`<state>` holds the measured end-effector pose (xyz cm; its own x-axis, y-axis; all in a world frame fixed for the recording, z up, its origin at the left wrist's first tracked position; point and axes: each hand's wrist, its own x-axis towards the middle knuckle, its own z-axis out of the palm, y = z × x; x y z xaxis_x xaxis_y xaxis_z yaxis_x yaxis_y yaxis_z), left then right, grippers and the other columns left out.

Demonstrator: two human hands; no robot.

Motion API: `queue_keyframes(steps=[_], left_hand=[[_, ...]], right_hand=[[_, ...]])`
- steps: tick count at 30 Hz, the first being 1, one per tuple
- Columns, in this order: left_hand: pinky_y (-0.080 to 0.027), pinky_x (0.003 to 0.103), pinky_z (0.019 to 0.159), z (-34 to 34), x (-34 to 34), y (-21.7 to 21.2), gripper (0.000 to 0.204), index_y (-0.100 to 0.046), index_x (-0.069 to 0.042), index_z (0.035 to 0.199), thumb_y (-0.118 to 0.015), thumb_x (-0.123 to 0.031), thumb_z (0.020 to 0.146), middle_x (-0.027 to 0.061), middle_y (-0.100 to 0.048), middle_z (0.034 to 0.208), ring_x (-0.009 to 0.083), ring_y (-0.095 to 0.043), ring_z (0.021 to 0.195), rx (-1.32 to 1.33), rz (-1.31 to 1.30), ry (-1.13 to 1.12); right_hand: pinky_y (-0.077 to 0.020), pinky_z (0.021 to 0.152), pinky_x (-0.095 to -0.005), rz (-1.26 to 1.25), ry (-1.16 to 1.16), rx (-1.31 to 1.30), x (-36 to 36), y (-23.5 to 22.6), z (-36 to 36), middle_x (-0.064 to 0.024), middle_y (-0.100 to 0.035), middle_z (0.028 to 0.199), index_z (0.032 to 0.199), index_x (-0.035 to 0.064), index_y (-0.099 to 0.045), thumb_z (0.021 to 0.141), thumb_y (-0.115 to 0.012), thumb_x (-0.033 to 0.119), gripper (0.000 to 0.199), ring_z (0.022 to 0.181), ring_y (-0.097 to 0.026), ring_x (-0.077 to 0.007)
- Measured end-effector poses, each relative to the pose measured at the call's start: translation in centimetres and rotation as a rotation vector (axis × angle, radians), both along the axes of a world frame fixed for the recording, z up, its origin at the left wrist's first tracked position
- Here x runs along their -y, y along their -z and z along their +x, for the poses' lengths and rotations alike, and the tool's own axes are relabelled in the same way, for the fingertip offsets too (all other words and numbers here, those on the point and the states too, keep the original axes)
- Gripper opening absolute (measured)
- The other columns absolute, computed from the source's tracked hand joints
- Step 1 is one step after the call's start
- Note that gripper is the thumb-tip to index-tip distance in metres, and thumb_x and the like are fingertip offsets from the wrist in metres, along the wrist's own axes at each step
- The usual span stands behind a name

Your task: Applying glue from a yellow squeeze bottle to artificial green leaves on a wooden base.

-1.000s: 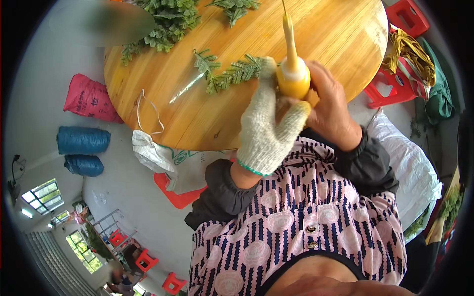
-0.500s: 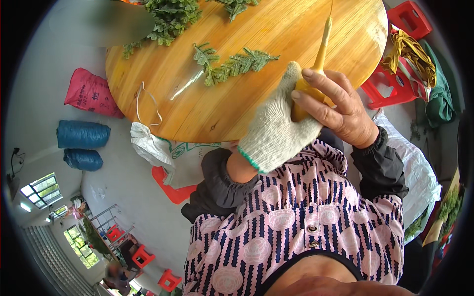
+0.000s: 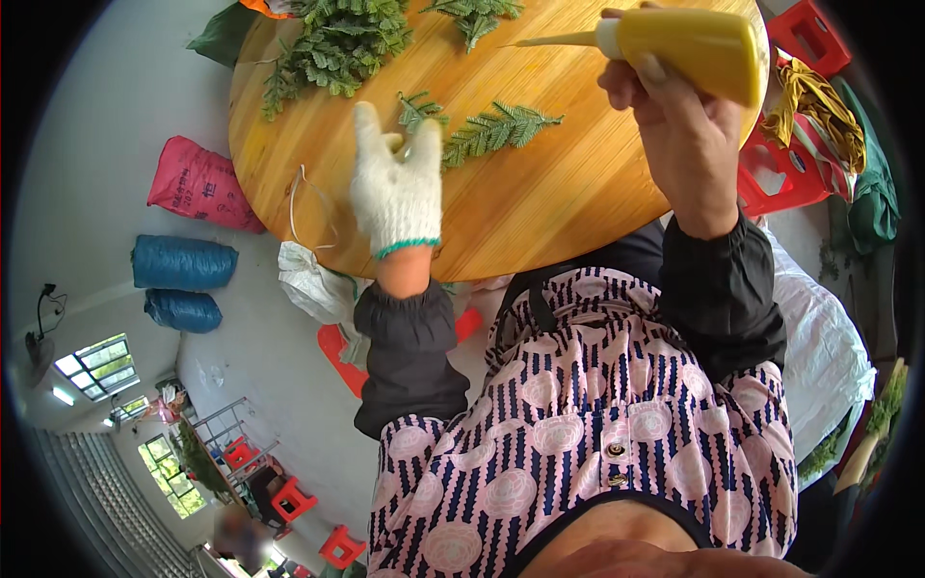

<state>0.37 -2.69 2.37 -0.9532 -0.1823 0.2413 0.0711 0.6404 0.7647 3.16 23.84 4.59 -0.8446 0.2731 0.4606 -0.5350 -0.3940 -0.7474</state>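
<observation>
In a white knit glove with a green cuff, my left hand [image 3: 397, 183] hovers over the near left of the wooden table, thumb and fingers apart. Just past its fingertips lies a small green sprig [image 3: 418, 108], partly hidden by the glove. A longer fern-like green sprig [image 3: 503, 129] rests on the table to the right of the glove. My bare right hand [image 3: 679, 125] grips a yellow squeeze bottle [image 3: 689, 50] above the table's right side. The bottle lies nearly level, its long thin nozzle pointing left.
On the round wooden table [image 3: 549, 217] sit a green sprig pile [image 3: 352, 43] and a smaller bunch [image 3: 477, 19]. Red stools [image 3: 809, 37] with cloths stand at right. Pink [image 3: 200, 183] and blue sacks [image 3: 183, 262] lie on the floor at left. White sacking [image 3: 814, 318] is beside me.
My left hand has left the bottle and moved left to the small sprig. My right hand has raised the bottle and turned its nozzle from pointing away to pointing left.
</observation>
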Motion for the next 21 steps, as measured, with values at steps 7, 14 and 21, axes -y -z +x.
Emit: queue_keyframes(steps=[7,14,21], left_hand=[[-0.042,0.035,0.116,-7.4,3.9,1.0,0.057,-0.054,0.004,0.145,-0.051,0.012,0.089,0.0211,-0.057,0.147,0.0289,-0.059,0.133,-0.140,0.129,0.275],[-0.055,0.045,0.085,-3.6,1.2,-4.0,0.045,-0.063,-0.004,0.135,-0.064,-0.013,0.091,0.0158,-0.072,0.104,0.0363,-0.067,0.093,-0.337,-0.579,-0.042],[-0.054,0.039,0.098,1.0,-6.1,-0.6,0.037,-0.071,-0.004,0.128,-0.071,-0.009,0.092,0.0193,-0.072,0.120,0.0312,-0.070,0.110,-0.110,-0.217,0.224]], right_hand=[[-0.0481,0.069,-0.0272,-0.193,-0.253,0.207,0.8,0.4,-5.1,-0.0053,-0.068,0.095,0.112,0.0023,-0.065,0.094,-0.076,0.019,0.027,0.076,-0.060,-0.0139],[-0.0476,0.071,-0.0247,-0.565,-0.410,0.235,-1.1,4.0,-6.7,-0.0056,-0.072,0.103,0.114,0.0096,-0.068,0.099,-0.070,0.028,0.023,0.081,-0.059,-0.0126],[-0.0508,0.078,-0.0268,-0.476,-0.376,0.165,-0.9,3.7,-6.3,-0.0057,-0.072,0.107,0.120,0.0073,-0.067,0.098,-0.072,0.023,0.028,0.086,-0.062,-0.0142]])
